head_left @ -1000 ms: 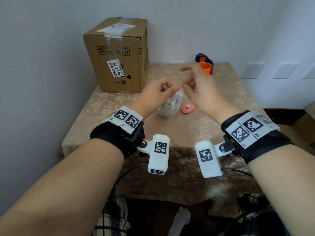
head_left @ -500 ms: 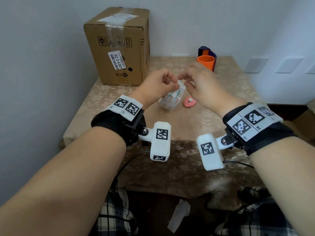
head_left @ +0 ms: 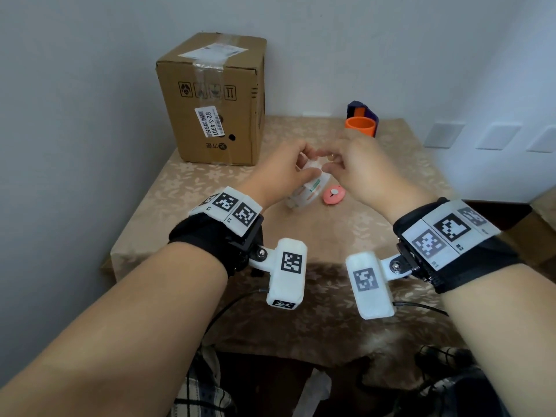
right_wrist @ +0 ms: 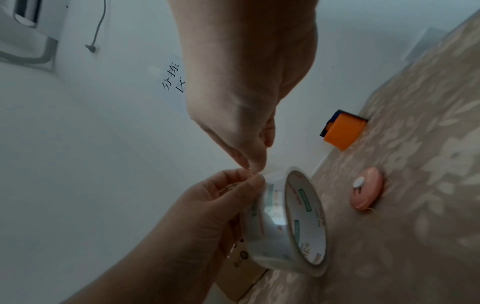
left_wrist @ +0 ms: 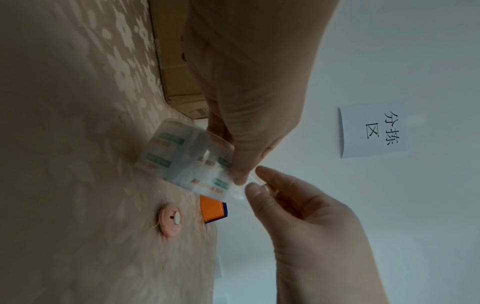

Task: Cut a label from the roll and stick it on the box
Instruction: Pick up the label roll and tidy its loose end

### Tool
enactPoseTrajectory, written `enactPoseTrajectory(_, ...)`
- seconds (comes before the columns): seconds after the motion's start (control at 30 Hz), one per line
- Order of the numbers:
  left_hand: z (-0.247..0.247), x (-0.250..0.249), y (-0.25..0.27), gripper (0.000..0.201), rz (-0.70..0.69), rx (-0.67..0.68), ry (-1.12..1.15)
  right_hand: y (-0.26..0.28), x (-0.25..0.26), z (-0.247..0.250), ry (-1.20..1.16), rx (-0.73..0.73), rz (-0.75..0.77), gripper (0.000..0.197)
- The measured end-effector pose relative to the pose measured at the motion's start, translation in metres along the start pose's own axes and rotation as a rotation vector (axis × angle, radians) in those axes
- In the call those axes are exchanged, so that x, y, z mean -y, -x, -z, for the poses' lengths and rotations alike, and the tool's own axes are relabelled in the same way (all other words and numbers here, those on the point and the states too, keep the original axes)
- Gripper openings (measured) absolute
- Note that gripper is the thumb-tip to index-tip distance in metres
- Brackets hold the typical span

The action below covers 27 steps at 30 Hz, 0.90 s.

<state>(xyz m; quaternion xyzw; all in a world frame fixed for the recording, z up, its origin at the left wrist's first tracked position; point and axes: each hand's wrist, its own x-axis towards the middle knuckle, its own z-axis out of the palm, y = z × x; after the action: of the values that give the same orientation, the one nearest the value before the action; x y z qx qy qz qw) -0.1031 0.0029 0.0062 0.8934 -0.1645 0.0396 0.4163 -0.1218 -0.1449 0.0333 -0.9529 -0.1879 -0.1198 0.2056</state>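
A roll of clear tape [head_left: 307, 192] with a printed core stands on edge on the table [head_left: 210, 188]. My left hand [head_left: 304, 164] grips the top of the roll [right_wrist: 298, 222] with curled fingers. Against it, my right hand [head_left: 331, 159] pinches the loose clear end of the tape [left_wrist: 242, 190] between thumb and forefinger [left_wrist: 259, 174]. Both hands' fingertips nearly touch above the roll [left_wrist: 187, 156]. The cardboard box [head_left: 213, 97] stands at the back left corner, taped on top, with a white printed sticker on its front. A pink round cutter [head_left: 334, 195] lies just right of the roll.
An orange and blue holder [head_left: 361, 121] stands at the back of the table by the wall. A paper sign [left_wrist: 374, 131] with characters hangs on the wall. Walls close off the left and back sides; the table's front edge [head_left: 301, 260] lies below my wrists.
My right hand, with fingers spread a second ago, has closed in on the top of the roll and pinched the tape end. The left hand has stayed on the roll.
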Motion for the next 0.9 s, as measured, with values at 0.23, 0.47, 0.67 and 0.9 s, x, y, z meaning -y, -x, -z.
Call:
enactPoseTrajectory(0.23, -0.003, -0.002, 0.004, 0.017, -0.044, 0.003, 0.065, -0.003, -0.008, -0.005, -0.034, 0.029, -0.092, 0.028)
enactPoseTrajectory(0.47, -0.005, -0.002, 0.002, 0.013, -0.030, -0.009, 0.054, 0.000, -0.013, 0.003, 0.031, 0.029, -0.089, 0.017)
enactPoseTrajectory(0.67, 0.000, -0.002, 0.004, 0.013, 0.019, -0.009, 0.198, -0.001, -0.017, 0.011, -0.093, 0.024, -0.008, 0.019)
enactPoseTrajectory(0.9, 0.002, -0.006, 0.004, 0.025, 0.041, 0.062, 0.261, 0.000, -0.015, 0.007, -0.266, -0.095, -0.092, 0.018)
